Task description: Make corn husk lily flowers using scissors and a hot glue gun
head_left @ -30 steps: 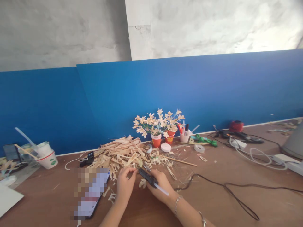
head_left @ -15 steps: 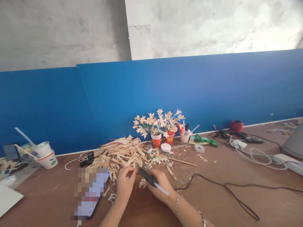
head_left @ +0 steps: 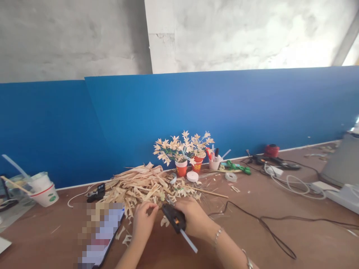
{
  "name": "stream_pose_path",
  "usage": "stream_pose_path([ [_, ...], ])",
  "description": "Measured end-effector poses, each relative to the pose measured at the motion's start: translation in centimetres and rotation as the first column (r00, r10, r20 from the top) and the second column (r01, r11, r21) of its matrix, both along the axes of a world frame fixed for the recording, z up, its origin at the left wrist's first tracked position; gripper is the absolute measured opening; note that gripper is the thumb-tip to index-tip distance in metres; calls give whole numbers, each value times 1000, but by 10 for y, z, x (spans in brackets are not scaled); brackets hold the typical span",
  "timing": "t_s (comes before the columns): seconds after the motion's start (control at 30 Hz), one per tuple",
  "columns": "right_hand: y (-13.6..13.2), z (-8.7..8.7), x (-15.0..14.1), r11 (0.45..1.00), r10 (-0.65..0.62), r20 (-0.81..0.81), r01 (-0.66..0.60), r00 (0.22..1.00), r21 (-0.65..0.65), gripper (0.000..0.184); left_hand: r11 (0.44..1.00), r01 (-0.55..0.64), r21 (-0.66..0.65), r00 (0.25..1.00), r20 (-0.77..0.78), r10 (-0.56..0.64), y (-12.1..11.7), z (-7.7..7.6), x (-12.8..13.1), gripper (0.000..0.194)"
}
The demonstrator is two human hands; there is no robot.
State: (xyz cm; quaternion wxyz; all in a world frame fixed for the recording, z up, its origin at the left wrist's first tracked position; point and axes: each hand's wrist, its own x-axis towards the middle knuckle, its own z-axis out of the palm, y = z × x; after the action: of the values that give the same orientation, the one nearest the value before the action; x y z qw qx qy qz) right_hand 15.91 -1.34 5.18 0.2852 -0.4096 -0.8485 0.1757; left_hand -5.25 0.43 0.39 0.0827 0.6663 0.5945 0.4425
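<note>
My right hand (head_left: 196, 216) is wrapped round a black hot glue gun (head_left: 173, 218). A translucent glue stick (head_left: 188, 241) pokes out of the gun's back end, toward me. Left of the gun's front, my left hand (head_left: 144, 221) is closed in a pinch; what its fingertips hold is too small to make out. Just beyond both hands lies a heap of dry, pale husk strips (head_left: 137, 186). Cut petal-shaped pieces (head_left: 165, 221) lie on the brown table between and beside the hands.
Husk flowers (head_left: 175, 146) stand in red cups (head_left: 181, 170) near the blue partition (head_left: 218, 108). A tape roll (head_left: 230, 176), a white round lid (head_left: 192, 176) and a thin stick (head_left: 213, 192) lie nearby. A phone (head_left: 103, 237) is left, a black cable (head_left: 252, 216) right. White-and-red cup (head_left: 46, 196) stands far left.
The glue gun has turned in my right hand, so more of its side shows and its glue stick points further down. My left hand stays pinched. The whole view has shifted slightly.
</note>
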Motion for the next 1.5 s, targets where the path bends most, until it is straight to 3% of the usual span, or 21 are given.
stream_pose_path([
  [0.1,8,8,34,954,-255,263,286,931,-90,31,1000,-15,3,998,53,15,2,-2,-2,18],
  [0.23,25,7,87,787,-501,448,605,740,-120,33,1000,-23,15,998,62,22,2,-1,1,20],
  [0.3,31,2,106,733,-537,495,668,683,-127,36,1000,-18,16,998,58,17,2,0,3,20],
  [0.4,34,-7,120,707,-540,529,694,655,-136,38,1000,-7,18,998,63,6,2,-1,4,20],
  [0.5,31,-11,120,694,-543,550,708,635,-132,43,1000,-1,22,997,76,-1,2,-2,4,19],
  [0.6,25,-1,104,678,-601,557,735,574,-26,39,1000,2,7,996,87,-3,2,-2,5,18],
  [0.67,22,9,80,710,-636,510,698,580,92,28,1000,1,-8,996,91,0,1,-1,6,17],
  [0.7,20,13,65,752,-607,476,654,637,84,23,1000,-2,-11,996,90,3,1,0,7,16],
  [0.73,19,16,49,821,-536,424,568,730,61,20,1000,-5,-11,996,87,6,0,1,8,16],
  [0.8,17,16,15,954,-268,344,297,900,-35,21,1000,-11,-4,996,87,11,-2,3,10,15],
  [0.83,17,14,-1,979,-163,310,193,937,-70,22,1000,-12,-1,996,91,12,-2,4,11,15],
  [0.9,17,4,-24,985,-98,298,135,950,-106,18,1000,-11,5,995,102,10,-3,4,11,15],
  [1.03,20,-16,-44,983,-113,253,145,961,-109,15,1000,-10,4,993,113,10,-3,4,11,14],
  [1.13,21,-26,-45,981,-130,246,160,960,-105,13,1000,-6,1,993,122,6,-3,4,13,13],
  [1.3,18,-33,-42,994,-48,218,69,975,-89,22,1000,1,-7,992,127,0,-5,4,17,11],
  [1.5,16,-35,-38,999,10,196,0,980,-52,11,1000,-18,-24,991,130,21,-4,2,16,10],
])
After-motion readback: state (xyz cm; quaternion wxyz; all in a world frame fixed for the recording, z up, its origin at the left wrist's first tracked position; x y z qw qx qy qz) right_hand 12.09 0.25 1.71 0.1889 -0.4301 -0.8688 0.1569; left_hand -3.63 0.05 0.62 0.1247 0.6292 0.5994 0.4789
